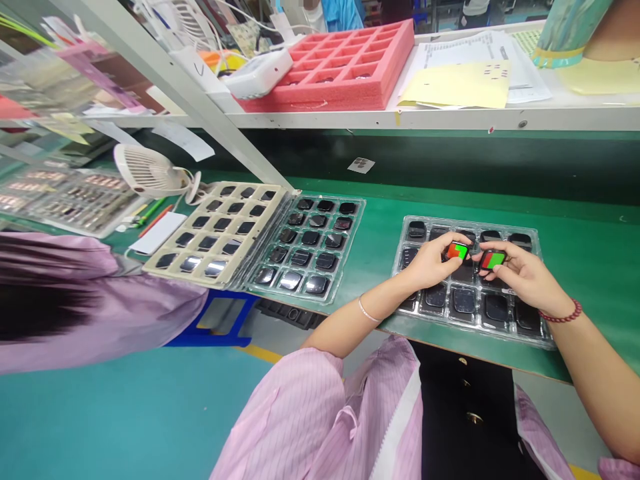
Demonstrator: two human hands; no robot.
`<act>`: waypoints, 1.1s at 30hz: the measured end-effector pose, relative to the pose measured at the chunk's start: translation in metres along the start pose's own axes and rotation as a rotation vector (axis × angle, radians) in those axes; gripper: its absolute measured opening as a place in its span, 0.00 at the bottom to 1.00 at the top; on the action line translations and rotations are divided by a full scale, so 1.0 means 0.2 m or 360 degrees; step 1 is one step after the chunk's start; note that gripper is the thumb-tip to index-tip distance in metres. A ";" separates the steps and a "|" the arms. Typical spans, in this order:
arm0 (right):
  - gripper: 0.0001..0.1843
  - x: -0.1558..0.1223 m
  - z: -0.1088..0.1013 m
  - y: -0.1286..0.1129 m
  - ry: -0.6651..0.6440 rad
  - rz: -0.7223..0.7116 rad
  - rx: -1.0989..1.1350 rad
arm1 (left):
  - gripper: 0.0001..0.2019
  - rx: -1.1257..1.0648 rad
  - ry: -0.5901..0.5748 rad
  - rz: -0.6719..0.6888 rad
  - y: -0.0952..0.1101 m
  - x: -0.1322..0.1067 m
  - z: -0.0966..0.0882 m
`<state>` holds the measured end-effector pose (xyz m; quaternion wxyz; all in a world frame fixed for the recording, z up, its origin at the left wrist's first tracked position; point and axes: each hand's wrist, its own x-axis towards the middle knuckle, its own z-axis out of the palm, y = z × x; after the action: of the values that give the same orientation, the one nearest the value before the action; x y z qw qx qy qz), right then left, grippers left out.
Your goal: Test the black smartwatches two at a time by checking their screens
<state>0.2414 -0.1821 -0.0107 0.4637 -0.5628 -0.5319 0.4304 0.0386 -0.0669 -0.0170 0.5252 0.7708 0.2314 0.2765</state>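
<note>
Pinching one small display panel [457,251] between left hand [430,262] fingertips, right hand [524,275] fingertips grip another display panel [493,260] (both lit red and green), the two nearly touching, above a clear plastic tray [539,263] of dark panels on the green workbench [590,300]; further off, a red foam tray [390,93] sits on the shelf [450,119].

Room to pass over the smooth green mat [377,267], between the clear plastic tray of black squares [537,280] and the second clear plastic tray [355,227]; up ahead, in the way, the long white shelf edge [400,119].
</note>
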 end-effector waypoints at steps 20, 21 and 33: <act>0.12 0.00 0.00 -0.05 0.0044 -0.0022 -0.0041 | 0.16 -0.0270 -0.0060 -0.0070 -0.01 0.00 0.01; 0.12 0.00 0.01 -0.05 0.0050 -0.0026 -0.0043 | 0.16 -0.0282 -0.0070 -0.0075 0.00 0.00 0.01; 0.08 -0.01 -0.01 -0.06 0.0128 0.0029 -0.0064 | 0.20 -0.0524 -0.0150 -0.0132 0.03 0.00 0.00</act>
<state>0.2413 -0.1832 0.0022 0.4693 -0.5938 -0.5162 0.4009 0.0387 -0.0698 -0.0110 0.6655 0.6763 0.1896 0.2524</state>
